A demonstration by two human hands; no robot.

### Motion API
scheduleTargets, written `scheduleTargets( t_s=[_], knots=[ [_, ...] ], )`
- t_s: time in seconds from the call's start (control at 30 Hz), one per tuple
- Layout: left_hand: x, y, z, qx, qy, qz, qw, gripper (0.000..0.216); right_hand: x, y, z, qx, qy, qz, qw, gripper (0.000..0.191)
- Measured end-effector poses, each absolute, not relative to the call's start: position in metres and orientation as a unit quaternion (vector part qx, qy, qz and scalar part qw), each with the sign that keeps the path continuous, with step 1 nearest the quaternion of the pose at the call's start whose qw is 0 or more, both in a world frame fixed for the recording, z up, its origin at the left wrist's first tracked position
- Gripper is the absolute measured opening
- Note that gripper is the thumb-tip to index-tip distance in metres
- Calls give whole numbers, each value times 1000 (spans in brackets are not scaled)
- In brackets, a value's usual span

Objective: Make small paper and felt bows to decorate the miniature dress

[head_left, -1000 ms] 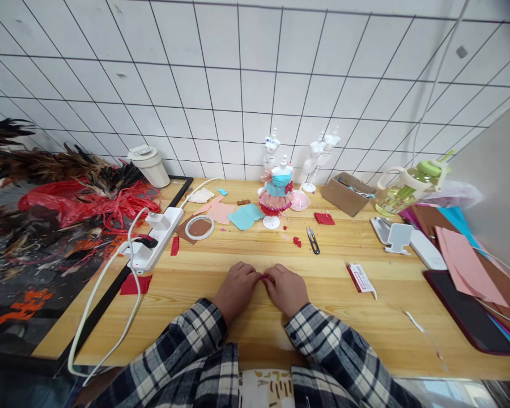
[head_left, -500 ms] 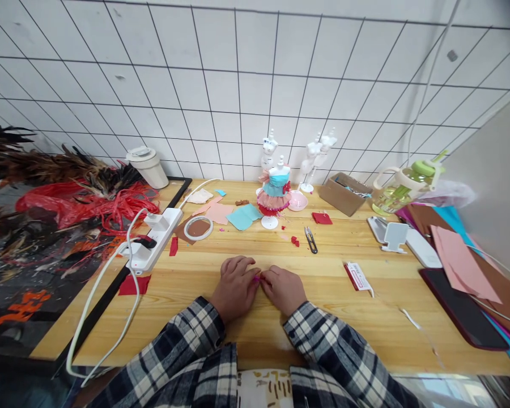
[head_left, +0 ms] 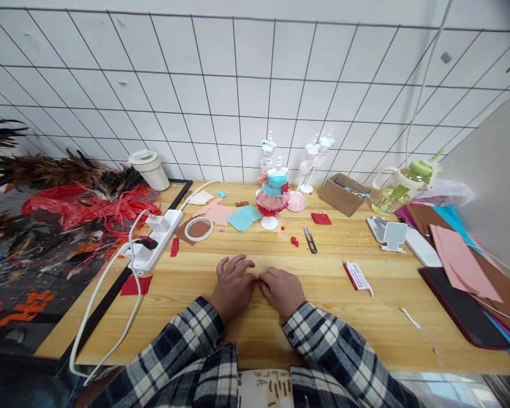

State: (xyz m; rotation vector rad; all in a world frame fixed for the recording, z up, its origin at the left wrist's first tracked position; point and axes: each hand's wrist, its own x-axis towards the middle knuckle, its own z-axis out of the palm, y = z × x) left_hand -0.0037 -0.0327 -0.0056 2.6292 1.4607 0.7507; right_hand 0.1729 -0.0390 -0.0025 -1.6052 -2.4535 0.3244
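My left hand (head_left: 234, 289) rests low over the table with thumb and index finger pinched and the other fingers raised apart. Fingertip to fingertip with it, my right hand (head_left: 281, 290) is closed in a pinch, its fingers curled. A small magenta piece showed between the two pinches a moment ago; the fingers now hide it. Beyond my hands stands a miniature dress form (head_left: 276, 190) wearing a turquoise and pink ruffled dress. Thread snips (head_left: 310, 240) lie ahead on the right, beside small red fabric bits (head_left: 294, 242).
Turquoise cloth (head_left: 243, 217), a tape roll (head_left: 199, 229) and a pink bowl (head_left: 296, 201) lie farther back. A power strip (head_left: 157, 243) with loose cables runs along the left. On the right are a cardboard box (head_left: 344, 194), a bottle (head_left: 402, 187), a phone stand (head_left: 394, 236) and a dark phone-like slab (head_left: 463, 309).
The magenta piece between my fingertips has gone out of sight behind them. My left hand's raised fingers have spread slightly; both hands stay in nearly the same place.
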Motion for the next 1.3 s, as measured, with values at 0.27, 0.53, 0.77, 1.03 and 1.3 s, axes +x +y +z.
scheduleTargets(
  t_s=[0.27,0.53,0.77,1.03,1.3],
  knots=[
    [-4,-31,-4,855,460,233,58,14,172,-41,-2,-536,-832,112,93,23],
    [-29,-10,-2,816,528,232,45,21,188,-39,-2,-581,-766,145,231,36],
    [-64,8,0,762,613,207,-31,30,243,-82,-16,-629,-711,50,310,30],
    [-64,10,0,762,614,204,24,22,380,-142,-31,-782,-592,-81,179,29],
    [-65,7,0,774,597,211,24,30,372,-114,-17,-806,-569,-155,54,33]
  ],
)
